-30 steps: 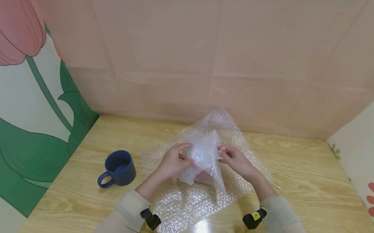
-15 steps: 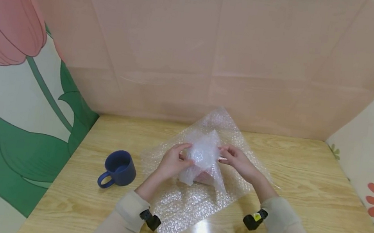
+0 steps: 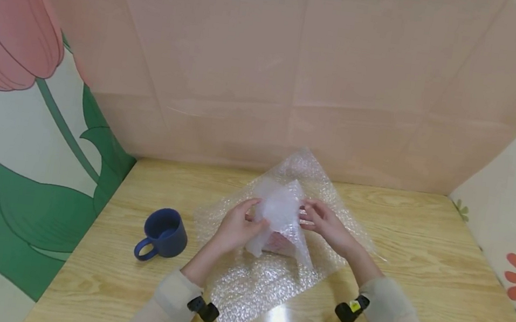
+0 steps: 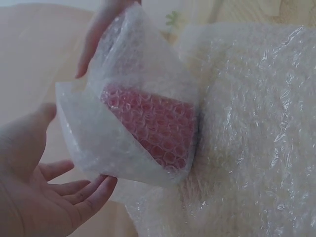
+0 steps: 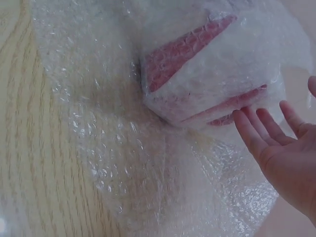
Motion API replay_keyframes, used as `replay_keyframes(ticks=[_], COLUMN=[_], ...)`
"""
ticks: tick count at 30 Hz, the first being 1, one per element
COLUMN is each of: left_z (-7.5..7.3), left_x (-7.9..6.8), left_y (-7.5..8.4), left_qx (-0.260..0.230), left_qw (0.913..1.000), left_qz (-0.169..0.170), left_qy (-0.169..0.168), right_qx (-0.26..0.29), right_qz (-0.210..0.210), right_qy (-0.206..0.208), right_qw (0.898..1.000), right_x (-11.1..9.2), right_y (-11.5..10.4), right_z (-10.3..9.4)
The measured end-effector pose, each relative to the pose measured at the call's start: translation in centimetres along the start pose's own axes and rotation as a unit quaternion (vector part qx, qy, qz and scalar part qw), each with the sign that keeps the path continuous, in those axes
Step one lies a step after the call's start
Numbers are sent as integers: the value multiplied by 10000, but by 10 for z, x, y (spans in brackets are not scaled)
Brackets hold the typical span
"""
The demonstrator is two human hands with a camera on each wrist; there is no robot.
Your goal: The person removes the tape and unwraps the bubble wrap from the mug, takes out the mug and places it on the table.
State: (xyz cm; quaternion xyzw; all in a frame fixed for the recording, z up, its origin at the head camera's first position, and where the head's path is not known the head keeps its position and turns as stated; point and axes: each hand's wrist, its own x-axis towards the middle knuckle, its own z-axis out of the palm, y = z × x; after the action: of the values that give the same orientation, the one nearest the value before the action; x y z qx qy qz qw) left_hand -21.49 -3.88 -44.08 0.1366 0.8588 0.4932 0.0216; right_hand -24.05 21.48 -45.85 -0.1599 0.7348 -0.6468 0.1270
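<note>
A pinkish-red object point(image 4: 153, 123), its kind hidden, stands wrapped in bubble wrap point(image 4: 98, 143), with loose flaps folded up around it. Beneath the bundle a larger bubble wrap sheet point(image 3: 251, 285) lies flat. On the bundle's left side my left hand point(image 3: 237, 226) has its fingers spread and relaxed, fingertips touching the wrap in the left wrist view. My right hand point(image 3: 329, 227) is at the right side, fingers extended and lightly against the wrap point(image 5: 222, 69). Neither hand pinches the plastic.
A dark blue mug point(image 3: 167, 233) stands upright left of the sheet, handle toward the front left. The wooden table point(image 3: 422, 248) backs onto a pink-beige wall covering point(image 3: 293, 78). Flower-printed walls rise on both sides.
My right fingers have loosened from a pinch on the wrap and straightened. The left hand has shifted slightly, and its flap hangs a little differently, showing more pink.
</note>
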Motion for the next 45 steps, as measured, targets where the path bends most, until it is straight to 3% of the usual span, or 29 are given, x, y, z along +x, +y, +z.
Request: replay_keyframes(ticks=[11,16,24,35,45], left_z=[-1,-4,-12,-23,-35], left_x=[-14,-19,-25,-24,-27], left_y=[13,15,17,14,11], left_qx=[762,919,646,196,110], left_qw=[9969,9952,9958,9923,9864], left_qz=[-185,-138,-98,360,172], left_qy=[48,299,638,1173,1632], right_qx=[-641,-1014,-1670,-1690,-1645], right_qz=[-105,59,372,387,336], right_qy=[449,778,1195,1201,1239], right_qw=[9969,9918,9780,9775,9780], right_x=[-3,-4,-5,-6,-5], right_y=[-7,-9,-19,-19,-17], right_z=[16,24,35,37,37])
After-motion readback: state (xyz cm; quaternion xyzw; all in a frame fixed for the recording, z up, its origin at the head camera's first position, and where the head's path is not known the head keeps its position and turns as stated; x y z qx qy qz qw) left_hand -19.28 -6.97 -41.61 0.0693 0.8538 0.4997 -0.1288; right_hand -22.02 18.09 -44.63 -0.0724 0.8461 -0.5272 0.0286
